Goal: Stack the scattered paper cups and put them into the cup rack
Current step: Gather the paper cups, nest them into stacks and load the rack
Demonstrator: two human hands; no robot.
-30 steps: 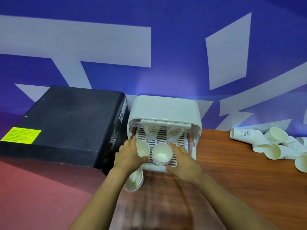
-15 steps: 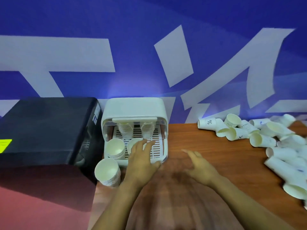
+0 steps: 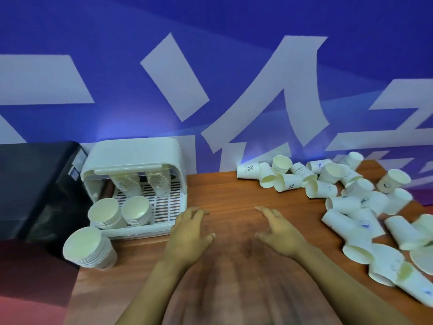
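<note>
While both of your hands hovered over the bare wooden table (image 3: pixel 222 191), neither was grasping anything: your left hand (image 3: pixel 189 233) had its fingers spread and loose just beside the front right corner of the cup rack (image 3: pixel 138 153), and your right hand (image 3: pixel 278 233) was equally slack, palm down, between the rack and the loose cups.

You were, by my reckoning, somewhere past the start but far from done. Four stacks already stood inside the rack: two stacks at the back (image 3: pixel 140 181) under the lid, and two stacks at the front (image 3: pixel 119 212) on the slatted tray with their mouths facing you. One more stack (image 3: pixel 87 247) sat outside on the table, just beside the rack's front left corner, so it was gathered but not yet put away.

What remained was the larger share: a big scatter of paper cups (image 3: pixel 351 200) lay tipped on their sides across the right of the table, well apart from the rack, some touching or overlapping each other.

As for writing, one cup (image 3: pixel 247 170) at the near end of the scatter showed a "%" mark. Other cups carried small blue or dark print too blurred to read. The black box (image 3: pixel 35 184) left of the rack bore a small label I could not make out, and the blue wall (image 3: pixel 210 66) behind carried large white strokes, cropped beyond reading
</note>
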